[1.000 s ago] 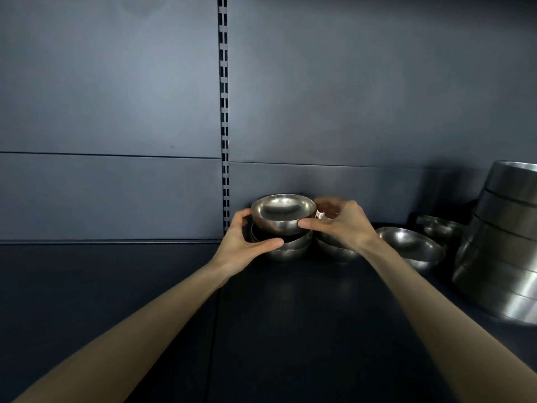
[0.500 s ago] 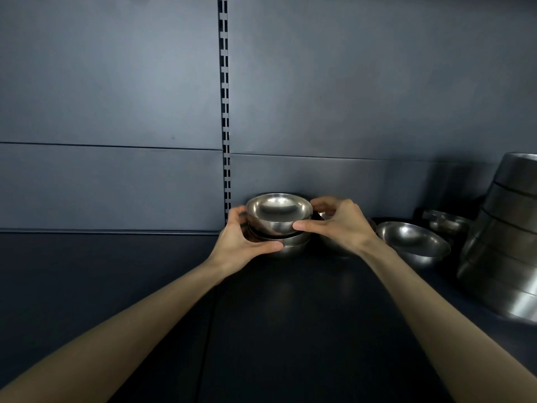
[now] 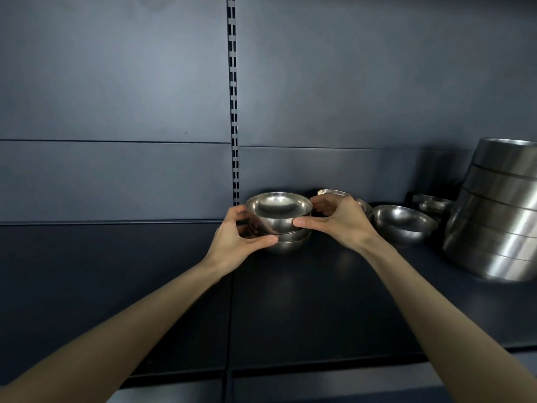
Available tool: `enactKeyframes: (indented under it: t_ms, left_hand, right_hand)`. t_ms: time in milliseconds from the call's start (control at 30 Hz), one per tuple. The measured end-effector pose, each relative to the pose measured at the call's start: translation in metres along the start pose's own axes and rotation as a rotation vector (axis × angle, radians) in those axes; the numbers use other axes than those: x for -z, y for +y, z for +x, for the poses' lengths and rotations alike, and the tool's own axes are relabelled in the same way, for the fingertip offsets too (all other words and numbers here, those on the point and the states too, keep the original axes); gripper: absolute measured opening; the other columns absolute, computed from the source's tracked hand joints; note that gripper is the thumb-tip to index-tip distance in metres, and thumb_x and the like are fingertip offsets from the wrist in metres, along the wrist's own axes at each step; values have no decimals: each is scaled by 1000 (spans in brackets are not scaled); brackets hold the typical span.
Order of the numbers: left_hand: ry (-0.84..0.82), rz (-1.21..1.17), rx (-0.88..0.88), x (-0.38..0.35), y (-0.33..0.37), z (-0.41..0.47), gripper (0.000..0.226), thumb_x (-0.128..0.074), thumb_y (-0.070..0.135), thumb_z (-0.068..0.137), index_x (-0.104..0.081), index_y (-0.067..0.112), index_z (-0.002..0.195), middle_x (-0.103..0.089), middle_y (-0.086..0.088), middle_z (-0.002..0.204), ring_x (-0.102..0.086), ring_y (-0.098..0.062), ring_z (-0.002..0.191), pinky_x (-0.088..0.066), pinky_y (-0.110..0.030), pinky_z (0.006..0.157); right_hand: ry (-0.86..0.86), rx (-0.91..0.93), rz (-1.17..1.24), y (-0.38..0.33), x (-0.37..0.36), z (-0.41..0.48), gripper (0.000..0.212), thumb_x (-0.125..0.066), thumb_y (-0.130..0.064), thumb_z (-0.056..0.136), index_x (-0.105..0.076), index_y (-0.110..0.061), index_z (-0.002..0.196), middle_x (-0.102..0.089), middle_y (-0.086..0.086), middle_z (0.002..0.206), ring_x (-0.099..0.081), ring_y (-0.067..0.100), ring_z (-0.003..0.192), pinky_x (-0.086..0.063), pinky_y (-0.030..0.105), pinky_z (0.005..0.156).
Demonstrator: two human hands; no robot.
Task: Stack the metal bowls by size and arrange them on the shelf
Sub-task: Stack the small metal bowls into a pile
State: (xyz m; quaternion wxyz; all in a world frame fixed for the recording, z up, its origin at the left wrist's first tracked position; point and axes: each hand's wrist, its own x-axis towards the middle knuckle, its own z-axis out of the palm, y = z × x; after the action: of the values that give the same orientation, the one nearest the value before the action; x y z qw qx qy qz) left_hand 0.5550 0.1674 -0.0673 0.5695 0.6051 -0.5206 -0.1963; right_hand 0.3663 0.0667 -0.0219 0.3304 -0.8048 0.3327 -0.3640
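Observation:
A small metal bowl (image 3: 277, 206) sits nested on top of a short stack of small bowls (image 3: 290, 242) at the back of the dark shelf (image 3: 305, 309). My left hand (image 3: 235, 239) curls round the stack's left side, thumb against a lower bowl. My right hand (image 3: 340, 221) grips the top bowl's right side, thumb on its front. Behind my right hand another small bowl (image 3: 334, 192) shows only its rim.
A wider shallow bowl (image 3: 404, 223) stands right of my hands, a smaller one (image 3: 431, 203) behind it. A tall stack of large upside-down bowls (image 3: 499, 216) fills the right end. A slotted upright (image 3: 234, 112) runs up the back wall. The shelf's front edge (image 3: 319, 370) lies below.
The top bowl has come down from a tilted, raised position and now sits level in the stack. Both hands stayed on the bowls.

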Motion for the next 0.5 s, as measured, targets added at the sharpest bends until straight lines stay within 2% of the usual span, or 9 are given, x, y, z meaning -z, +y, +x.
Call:
enactKeyframes:
  t_ms: [167, 333, 400, 500]
  left_hand:
    - [10, -15, -30, 0, 4, -6, 67, -85, 15, 65, -44, 25, 117, -54, 18, 102, -57, 3, 95, -48, -13, 79]
    - [11, -50, -49, -1, 4, -7, 62, -84, 11, 65, -50, 18, 116, -61, 9, 103, -60, -1, 93, -48, -7, 74]
    - [21, -27, -60, -1, 4, -8, 65, -85, 14, 65, -52, 13, 121, -59, 4, 110, -60, 0, 92, -47, -5, 73]
    - [38, 23, -96, -1, 3, -8, 63, -85, 17, 66, -55, 13, 121, -51, 0, 118, -57, 3, 88, -45, -2, 71]
  right_hand:
    - [-6, -36, 125, -2, -1, -12, 70, -82, -58, 35, -63, -28, 95, -72, -5, 104, -69, 10, 97, -53, 35, 95]
    - [18, -58, 168, 0, -1, -15, 117, -85, -69, 26, -59, -9, 123, -70, -2, 113, -69, 11, 100, -52, 36, 97]
    - [21, -65, 184, 1, 0, -16, 119, -86, -68, 26, -58, -8, 125, -69, -2, 113, -69, 11, 100, -51, 37, 98]
    - [22, -73, 196, 0, -1, -18, 110, -83, -61, 30, -59, -9, 124, -68, -4, 110, -68, 10, 99, -50, 37, 100]
